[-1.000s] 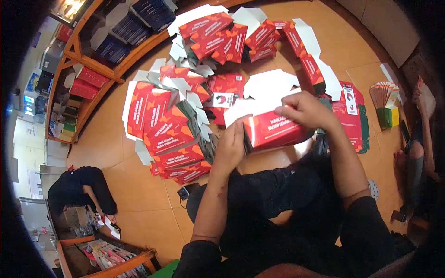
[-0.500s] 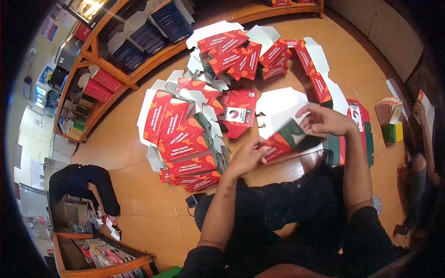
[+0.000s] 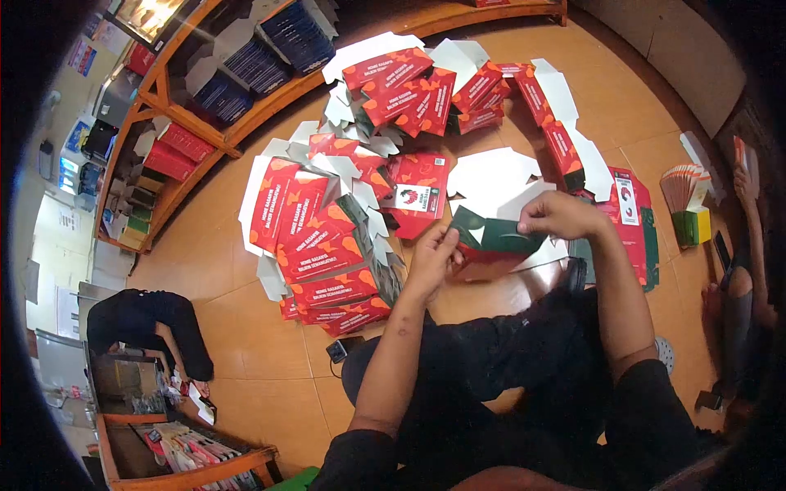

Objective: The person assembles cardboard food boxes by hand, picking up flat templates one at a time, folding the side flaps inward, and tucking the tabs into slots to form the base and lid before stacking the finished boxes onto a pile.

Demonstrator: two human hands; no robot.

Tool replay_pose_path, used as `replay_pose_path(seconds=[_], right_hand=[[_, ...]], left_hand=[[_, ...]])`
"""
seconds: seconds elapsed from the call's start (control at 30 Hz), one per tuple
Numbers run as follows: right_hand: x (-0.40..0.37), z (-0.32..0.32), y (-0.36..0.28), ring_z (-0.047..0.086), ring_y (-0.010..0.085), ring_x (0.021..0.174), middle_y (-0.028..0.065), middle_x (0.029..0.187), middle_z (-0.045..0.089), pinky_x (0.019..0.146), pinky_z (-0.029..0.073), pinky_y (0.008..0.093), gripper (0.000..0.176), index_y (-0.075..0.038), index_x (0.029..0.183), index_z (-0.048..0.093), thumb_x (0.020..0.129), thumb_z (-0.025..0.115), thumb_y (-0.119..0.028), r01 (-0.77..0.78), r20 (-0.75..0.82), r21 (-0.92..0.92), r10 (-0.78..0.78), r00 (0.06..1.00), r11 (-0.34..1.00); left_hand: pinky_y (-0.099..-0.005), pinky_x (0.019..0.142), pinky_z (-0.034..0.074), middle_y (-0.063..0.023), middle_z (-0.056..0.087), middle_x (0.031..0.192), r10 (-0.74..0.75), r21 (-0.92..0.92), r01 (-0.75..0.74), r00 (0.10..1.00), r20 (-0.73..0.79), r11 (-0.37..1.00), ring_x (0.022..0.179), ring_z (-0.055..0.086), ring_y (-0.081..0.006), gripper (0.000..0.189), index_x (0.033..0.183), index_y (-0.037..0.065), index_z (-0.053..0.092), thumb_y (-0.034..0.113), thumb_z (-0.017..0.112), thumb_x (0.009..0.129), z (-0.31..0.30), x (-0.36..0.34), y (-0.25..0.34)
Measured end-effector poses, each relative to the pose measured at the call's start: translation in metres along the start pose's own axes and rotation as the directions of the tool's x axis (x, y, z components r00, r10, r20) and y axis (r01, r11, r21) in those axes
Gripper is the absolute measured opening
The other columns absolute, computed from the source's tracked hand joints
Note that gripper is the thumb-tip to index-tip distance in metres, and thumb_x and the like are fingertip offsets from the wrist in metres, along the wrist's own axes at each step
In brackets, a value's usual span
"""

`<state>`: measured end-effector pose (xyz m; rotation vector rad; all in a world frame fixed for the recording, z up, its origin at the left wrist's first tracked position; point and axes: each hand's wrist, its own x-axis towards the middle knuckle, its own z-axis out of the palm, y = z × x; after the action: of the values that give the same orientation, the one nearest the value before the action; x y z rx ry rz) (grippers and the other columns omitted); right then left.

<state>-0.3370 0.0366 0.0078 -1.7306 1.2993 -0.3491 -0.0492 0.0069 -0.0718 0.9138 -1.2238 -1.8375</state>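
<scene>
A red and green carton (image 3: pixel 498 245) is held between my two hands, its green side facing up and its white inner flaps spread behind it. My left hand (image 3: pixel 438 260) pinches its left corner. At the right end, the fingers of my right hand (image 3: pixel 565 219) are closed on the green edge. To the left lies a pile of red printed cartons (image 3: pixel 315 250) with white flaps. A flat red carton (image 3: pixel 416 196) with a white label rests just beyond my left hand. Another labelled red carton (image 3: pixel 629 225) lies right of my right forearm.
More red cartons (image 3: pixel 401 90) lie beyond on the tiled floor (image 3: pixel 254 344). Wooden shelves (image 3: pixel 286 102) hold blue and red stacks. One person (image 3: pixel 147 323) bends over at the left; another person's arm (image 3: pixel 749 204) is at the right, near a green-yellow box (image 3: pixel 694 229).
The held carton has turned so that its green side shows more and its red printed side less. My right hand has lowered onto its right end, while my left hand has shifted slightly up and left.
</scene>
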Motion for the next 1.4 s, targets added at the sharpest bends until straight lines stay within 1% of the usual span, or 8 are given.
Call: replay_pose_path(seconds=[0.13, 0.27, 0.47, 0.73, 0.9, 0.97, 1.17, 1.4], right_hand=[[-0.001, 0.001, 0.003, 0.052, 0.0112, 0.065, 0.0029, 0.067, 0.057, 0.061, 0.045, 0.0316, 0.025, 0.000, 0.087, 0.063, 0.094, 0.061, -0.024, 0.133, 0.010, -0.029, -0.133, 0.991, 0.991], [-0.006, 0.001, -0.010, 0.056, 0.0123, 0.070, 0.0063, 0.073, 0.062, 0.065, 0.046, 0.0327, 0.022, -0.001, 0.090, 0.063, 0.094, 0.060, -0.022, 0.113, 0.045, -0.114, -0.108, 0.993, 0.987], [-0.002, -0.002, 0.001, 0.058, 0.0211, 0.069, 0.0124, 0.072, 0.061, 0.068, 0.047, 0.0360, 0.024, -0.001, 0.089, 0.061, 0.094, 0.058, -0.024, 0.127, -0.063, -0.155, -0.138, 0.988, 0.980], [0.012, 0.024, 0.007, 0.065, 0.0350, 0.080, 0.0191, 0.082, 0.066, 0.073, 0.048, 0.0432, 0.022, -0.002, 0.089, 0.064, 0.092, 0.060, -0.024, 0.113, -0.038, -0.303, -0.130, 0.991, 0.946], [0.013, 0.029, -0.007, 0.064, 0.0369, 0.082, 0.0192, 0.082, 0.066, 0.074, 0.048, 0.0445, 0.021, -0.003, 0.089, 0.065, 0.090, 0.062, -0.023, 0.082, 0.017, -0.329, -0.080, 0.997, 0.941], [0.015, 0.038, -0.001, 0.064, 0.0374, 0.083, 0.0192, 0.083, 0.067, 0.076, 0.048, 0.0456, 0.022, -0.003, 0.090, 0.067, 0.090, 0.061, -0.025, 0.130, 0.055, -0.330, -0.118, 0.991, 0.935], [0.023, 0.047, -0.002, 0.065, 0.0375, 0.086, 0.0194, 0.086, 0.068, 0.077, 0.049, 0.0457, 0.021, -0.004, 0.092, 0.068, 0.089, 0.060, -0.022, 0.073, 0.095, -0.354, -0.042, 0.995, 0.932], [0.020, 0.049, -0.007, 0.064, 0.0380, 0.084, 0.0195, 0.083, 0.066, 0.076, 0.047, 0.0459, 0.022, -0.002, 0.089, 0.066, 0.089, 0.061, -0.023, 0.097, 0.094, -0.287, -0.073, 0.993, 0.953]], left_hand=[[-0.0256, 0.066, 0.048, -0.0008, 0.059, 0.086, -0.076, -0.256, 0.099, 0.992, 0.096, 0.961, 0.067, 0.054, -0.0094, 0.014, 0.104, 0.006, 0.058, 0.020, 0.055, 0.101, 0.008, 0.001, -0.005], [-0.0313, 0.072, 0.055, -0.0015, 0.063, 0.085, -0.241, 0.078, 0.229, 0.937, 0.253, 0.970, 0.060, 0.051, -0.0075, 0.019, 0.111, 0.004, 0.059, 0.020, 0.057, 0.100, 0.015, -0.010, 0.015], [-0.0359, 0.075, 0.056, -0.0088, 0.067, 0.091, -0.004, -0.345, 0.083, 0.975, 0.223, 0.935, 0.067, 0.061, -0.0121, 0.020, 0.114, 0.003, 0.056, 0.019, 0.054, 0.101, 0.005, -0.002, -0.008], [-0.0235, 0.050, 0.045, -0.0042, 0.066, 0.075, 0.060, 0.560, -0.007, 0.995, -0.076, 0.829, 0.054, 0.057, -0.0086, 0.027, 0.102, 0.001, 0.062, 0.027, 0.064, 0.095, 0.043, -0.017, 0.001], [-0.0279, 0.052, 0.046, -0.0088, 0.064, 0.065, -0.015, 0.379, 0.031, 0.999, -0.045, 0.925, 0.054, 0.060, -0.0137, 0.035, 0.098, 0.001, 0.065, 0.035, 0.065, 0.093, 0.038, -0.015, -0.008], [-0.0264, 0.053, 0.045, -0.0061, 0.063, 0.069, 0.082, 0.764, -0.080, 0.996, 0.035, 0.640, 0.056, 0.058, -0.0100, 0.033, 0.094, 0.000, 0.068, 0.032, 0.062, 0.095, 0.047, -0.022, -0.005], [-0.0346, 0.058, 0.047, -0.0125, 0.063, 0.065, 0.137, 0.779, 0.110, 0.960, -0.244, 0.617, 0.058, 0.062, -0.0222, 0.029, 0.090, 0.002, 0.070, 0.031, 0.066, 0.091, 0.045, -0.019, -0.019], [-0.0443, 0.061, 0.050, -0.0176, 0.066, 0.070, 0.365, 0.922, -0.058, 0.926, -0.093, 0.383, 0.068, 0.066, -0.0367, 0.027, 0.087, 0.008, 0.069, 0.033, 0.063, 0.092, 0.052, -0.025, -0.012]])
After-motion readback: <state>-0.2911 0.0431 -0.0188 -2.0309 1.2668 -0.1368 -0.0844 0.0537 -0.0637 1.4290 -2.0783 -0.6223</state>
